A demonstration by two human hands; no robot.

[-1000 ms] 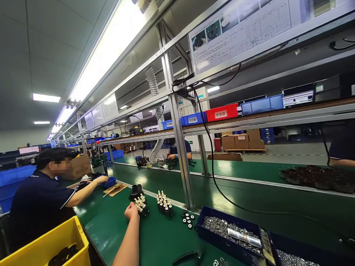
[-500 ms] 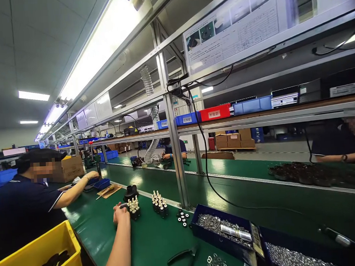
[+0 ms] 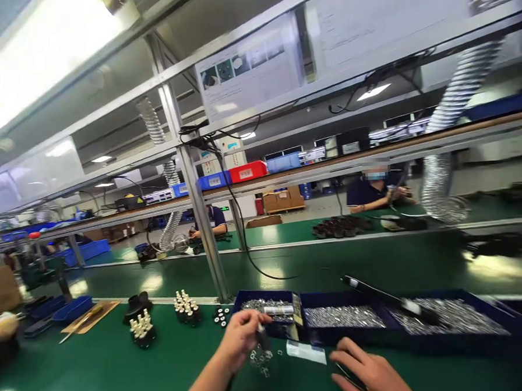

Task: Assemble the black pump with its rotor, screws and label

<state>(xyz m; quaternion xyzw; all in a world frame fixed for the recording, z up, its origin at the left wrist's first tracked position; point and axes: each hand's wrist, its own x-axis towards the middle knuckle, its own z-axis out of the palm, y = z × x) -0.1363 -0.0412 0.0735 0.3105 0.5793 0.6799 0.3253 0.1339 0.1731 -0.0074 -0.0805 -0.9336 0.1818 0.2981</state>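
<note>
Nearest, the right hand (image 3: 370,370) reaches in palm down, its fingers parted and curved over a dark, partly hidden tool (image 3: 351,378) on the green bench (image 3: 99,373); whether they touch it cannot be told. Slightly farther and to the left, a slanting forearm leads to the left hand (image 3: 242,336), thumb and fingertips pinched on a blurred greyish piece (image 3: 262,337) above scattered metal rings (image 3: 261,357). Beyond stand dark blue bins (image 3: 321,336) of small metal parts, with white-tipped black parts (image 3: 187,310) leftward and, farthest, a seated co-worker (image 3: 366,196).
</note>
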